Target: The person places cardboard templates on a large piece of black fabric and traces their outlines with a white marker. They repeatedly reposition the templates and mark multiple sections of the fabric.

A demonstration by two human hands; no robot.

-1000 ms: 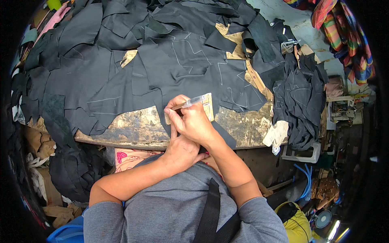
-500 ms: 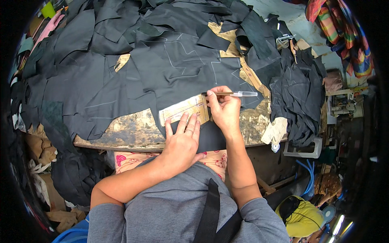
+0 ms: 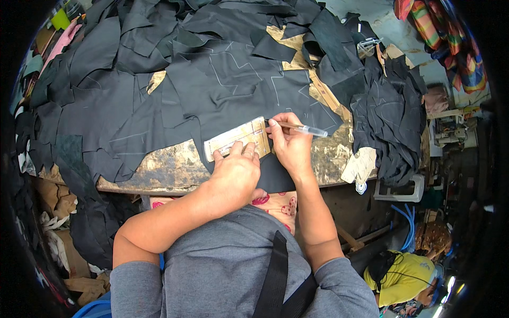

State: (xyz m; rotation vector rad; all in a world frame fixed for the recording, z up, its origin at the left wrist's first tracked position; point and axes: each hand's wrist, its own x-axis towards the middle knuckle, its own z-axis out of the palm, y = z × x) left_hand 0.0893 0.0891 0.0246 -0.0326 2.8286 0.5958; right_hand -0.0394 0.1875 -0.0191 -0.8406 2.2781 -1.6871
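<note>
A tan, angular pattern piece [image 3: 233,139] with drawn lines lies on black leather-like sheeting [image 3: 154,119] near the table's front edge. My left hand [image 3: 236,172] presses it down from the near side, fingertips on its lower part, fingers slightly bent and holding nothing. In my right hand [image 3: 291,153] is a pen [image 3: 308,129] with a clear end sticking out to the right. Its writing tip is at the pattern's upper right corner, partly hidden by my fingers. Pale outlines are marked on the sheeting beyond.
Crumpled black pieces [image 3: 389,116] hang over the table's right side. The worn wooden table edge [image 3: 175,167] shows in front. A cream paper-like piece [image 3: 359,165] lies at the right edge. Someone in a yellow top [image 3: 405,278] is at the lower right.
My left hand's fingers have bent and drawn nearer on the pattern piece. The pen has tilted, its clear end lower now. The view has shifted a little.
</note>
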